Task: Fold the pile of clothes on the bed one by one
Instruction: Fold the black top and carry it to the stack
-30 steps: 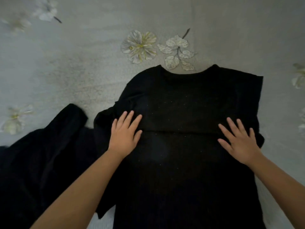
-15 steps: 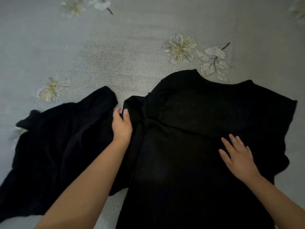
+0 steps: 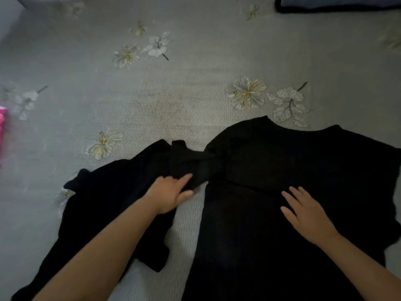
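Observation:
A black top (image 3: 282, 213) lies spread flat on the grey flowered bedspread (image 3: 173, 94), neckline pointing away from me. Its left sleeve (image 3: 186, 161) is stretched out sideways to the left. My left hand (image 3: 171, 192) pinches the lower edge of that sleeve between thumb and fingers. My right hand (image 3: 303, 211) rests flat, fingers spread, on the middle of the top. A second black garment (image 3: 104, 209) lies rumpled to the left, partly under my left forearm and touching the sleeve's end.
A bright pink thing (image 3: 2, 120) shows at the left edge. A dark-rimmed object (image 3: 325, 6) sits at the far top right. A pale surface (image 3: 8, 16) fills the top left corner.
My left hand left the top's chest, moved left to the bunched sleeve, took hold of it and drew it out sideways. My right hand stayed pressed on the top.

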`<state>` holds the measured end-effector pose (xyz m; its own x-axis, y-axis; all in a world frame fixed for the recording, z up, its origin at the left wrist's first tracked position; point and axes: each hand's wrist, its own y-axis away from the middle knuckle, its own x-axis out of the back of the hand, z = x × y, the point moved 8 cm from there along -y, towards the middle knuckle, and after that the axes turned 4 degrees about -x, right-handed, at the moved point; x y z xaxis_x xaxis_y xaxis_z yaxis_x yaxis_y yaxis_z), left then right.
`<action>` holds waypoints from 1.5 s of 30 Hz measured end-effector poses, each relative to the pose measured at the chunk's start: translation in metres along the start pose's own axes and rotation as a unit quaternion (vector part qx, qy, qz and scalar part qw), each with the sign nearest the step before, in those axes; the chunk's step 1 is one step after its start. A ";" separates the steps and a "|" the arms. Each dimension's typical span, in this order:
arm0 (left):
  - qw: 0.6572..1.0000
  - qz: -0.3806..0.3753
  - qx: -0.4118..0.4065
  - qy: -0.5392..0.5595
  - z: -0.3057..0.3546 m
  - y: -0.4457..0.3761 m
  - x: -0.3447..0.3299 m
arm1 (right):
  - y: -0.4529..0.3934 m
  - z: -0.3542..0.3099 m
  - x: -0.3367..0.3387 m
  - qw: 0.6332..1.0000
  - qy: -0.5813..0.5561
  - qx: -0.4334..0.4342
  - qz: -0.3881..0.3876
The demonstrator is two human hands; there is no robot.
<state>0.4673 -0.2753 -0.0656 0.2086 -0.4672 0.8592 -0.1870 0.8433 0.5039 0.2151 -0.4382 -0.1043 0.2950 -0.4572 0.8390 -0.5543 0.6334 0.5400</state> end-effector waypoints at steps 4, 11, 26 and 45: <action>0.940 0.081 0.201 0.265 -0.022 0.022 -0.050 | -0.005 -0.005 -0.015 0.999 0.015 0.002 -0.031; 0.823 0.227 0.358 0.379 -0.057 -0.006 -0.014 | -0.008 -0.007 -0.031 0.999 0.008 -0.017 -0.033; 0.784 0.526 0.254 0.209 -0.113 0.041 0.107 | -0.015 -0.009 -0.010 0.999 0.020 -0.041 0.002; 0.604 0.315 0.517 0.518 -0.162 0.048 -0.083 | -0.037 -0.066 -0.009 0.992 0.039 0.049 0.108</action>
<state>0.5967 -0.1531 -0.1268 0.1711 0.7289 0.6630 -0.9309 -0.1009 0.3511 0.2846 -0.4163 -0.1278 0.2188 -0.2656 0.9389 -0.6823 0.6462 0.3418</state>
